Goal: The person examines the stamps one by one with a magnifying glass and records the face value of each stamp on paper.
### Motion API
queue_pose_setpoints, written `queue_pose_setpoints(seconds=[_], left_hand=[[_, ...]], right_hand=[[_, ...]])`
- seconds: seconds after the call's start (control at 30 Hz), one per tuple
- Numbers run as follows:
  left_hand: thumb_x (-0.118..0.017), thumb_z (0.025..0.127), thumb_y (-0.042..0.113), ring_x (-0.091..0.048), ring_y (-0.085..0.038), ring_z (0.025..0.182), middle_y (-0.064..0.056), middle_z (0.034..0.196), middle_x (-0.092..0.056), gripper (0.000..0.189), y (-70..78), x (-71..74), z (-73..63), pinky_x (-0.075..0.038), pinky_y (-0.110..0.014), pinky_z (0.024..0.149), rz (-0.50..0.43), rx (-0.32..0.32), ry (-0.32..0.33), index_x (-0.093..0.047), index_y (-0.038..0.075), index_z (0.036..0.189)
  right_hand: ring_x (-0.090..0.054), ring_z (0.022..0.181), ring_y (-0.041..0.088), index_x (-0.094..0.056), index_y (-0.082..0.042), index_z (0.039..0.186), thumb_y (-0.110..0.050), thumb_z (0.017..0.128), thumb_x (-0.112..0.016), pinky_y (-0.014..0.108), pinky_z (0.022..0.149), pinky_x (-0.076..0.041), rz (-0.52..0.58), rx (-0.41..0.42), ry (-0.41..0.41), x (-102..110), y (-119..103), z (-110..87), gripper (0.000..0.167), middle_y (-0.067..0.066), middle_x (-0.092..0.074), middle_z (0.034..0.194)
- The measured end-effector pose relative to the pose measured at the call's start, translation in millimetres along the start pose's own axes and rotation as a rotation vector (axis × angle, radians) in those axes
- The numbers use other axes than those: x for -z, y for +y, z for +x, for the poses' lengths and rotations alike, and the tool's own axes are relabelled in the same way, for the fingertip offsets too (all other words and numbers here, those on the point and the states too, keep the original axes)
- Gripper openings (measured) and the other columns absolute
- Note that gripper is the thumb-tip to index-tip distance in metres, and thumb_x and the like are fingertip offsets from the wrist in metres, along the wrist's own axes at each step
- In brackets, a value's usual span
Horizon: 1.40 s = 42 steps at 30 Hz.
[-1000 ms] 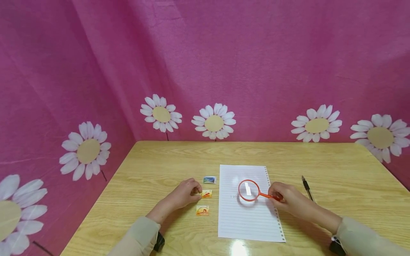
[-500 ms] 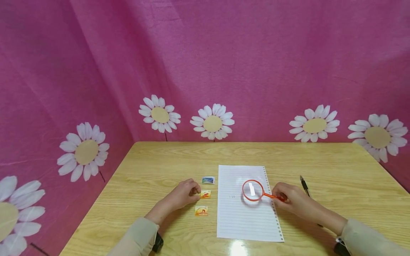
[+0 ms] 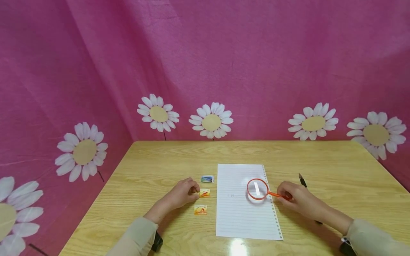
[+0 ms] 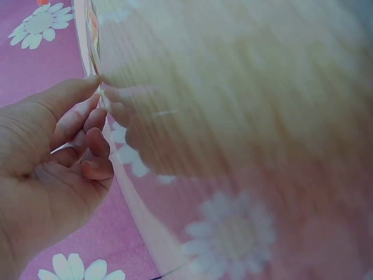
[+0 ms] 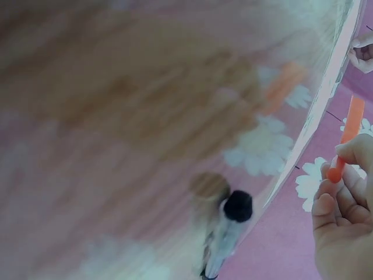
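My right hand (image 3: pixel 297 199) grips the handle of a magnifying glass (image 3: pixel 274 194) with an orange-red frame. Its round lens is over the right part of a lined sheet of paper (image 3: pixel 240 218) and carries a bright reflection. In the right wrist view the orange handle (image 5: pixel 352 119) comes out between thumb and fingers. My left hand (image 3: pixel 182 193) pinches the left edge of the middle postage stamp (image 3: pixel 205 193), red and yellow. A blue-green stamp (image 3: pixel 207 179) lies beyond it, and an orange-yellow stamp (image 3: pixel 200 210) lies nearer me. Faint handwriting is on the paper.
A black pen (image 3: pixel 302 180) lies on the wooden table (image 3: pixel 166 156) at the right, partly hidden under my right forearm. A pink curtain (image 3: pixel 243 64) with white daisies hangs behind the table and along its left side.
My right hand has moved the magnifying glass rightward across the paper, away from the handwriting, which now shows uncovered. The left hand has stayed at the middle stamp.
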State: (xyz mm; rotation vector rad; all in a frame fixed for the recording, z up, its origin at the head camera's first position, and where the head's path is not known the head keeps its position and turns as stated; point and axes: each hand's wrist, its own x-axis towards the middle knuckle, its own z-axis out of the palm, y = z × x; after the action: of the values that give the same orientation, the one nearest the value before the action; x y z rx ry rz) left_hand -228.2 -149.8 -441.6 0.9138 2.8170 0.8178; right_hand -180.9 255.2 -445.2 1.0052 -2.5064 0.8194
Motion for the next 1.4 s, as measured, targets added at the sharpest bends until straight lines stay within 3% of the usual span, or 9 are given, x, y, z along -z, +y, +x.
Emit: queue_pose_setpoints(seconds=[0.57,0.87,1.0,1.4], left_hand=[[-0.072,0.087,0.006,-0.048,-0.012,0.081,-0.004,0.087,-0.054,0.012,1.1,1.3,0.3,-0.045,-0.023,0.074,-0.006,0.001,0.001,-0.062,0.004,0.093],[-0.071,0.088,0.007,-0.045,-0.012,0.082,-0.001,0.088,-0.053,0.010,5.5,0.5,0.6,-0.042,-0.024,0.074,-0.017,0.056,-0.014,-0.063,0.006,0.093],[-0.071,0.088,0.007,-0.046,-0.012,0.081,-0.002,0.087,-0.053,0.010,4.8,0.6,0.3,-0.042,-0.024,0.073,-0.012,0.047,-0.012,-0.062,0.005,0.093],[-0.071,0.088,0.007,-0.046,-0.012,0.080,-0.003,0.086,-0.053,0.010,3.4,0.5,0.5,-0.042,-0.022,0.072,-0.020,0.035,-0.007,-0.063,0.004,0.092]], right_hand=[[-0.039,0.066,-0.009,-0.056,-0.015,0.085,0.006,0.073,-0.078,0.012,0.051,-0.037,-0.082,-0.008,0.034,11,7,-14.5,0.033,-0.015,-0.050,0.076],[-0.038,0.066,-0.009,-0.055,-0.016,0.084,0.008,0.071,-0.079,0.011,0.052,-0.035,-0.094,-0.019,0.045,18,12,-23.1,0.036,-0.016,-0.048,0.075],[-0.038,0.066,-0.009,-0.056,-0.016,0.084,0.009,0.071,-0.078,0.010,0.052,-0.034,-0.092,-0.025,0.044,20,13,-25.3,0.036,-0.016,-0.048,0.074],[-0.038,0.065,-0.008,-0.056,-0.015,0.085,0.007,0.074,-0.077,0.014,0.052,-0.035,-0.113,-0.111,0.022,27,15,-33.0,0.032,-0.016,-0.047,0.073]])
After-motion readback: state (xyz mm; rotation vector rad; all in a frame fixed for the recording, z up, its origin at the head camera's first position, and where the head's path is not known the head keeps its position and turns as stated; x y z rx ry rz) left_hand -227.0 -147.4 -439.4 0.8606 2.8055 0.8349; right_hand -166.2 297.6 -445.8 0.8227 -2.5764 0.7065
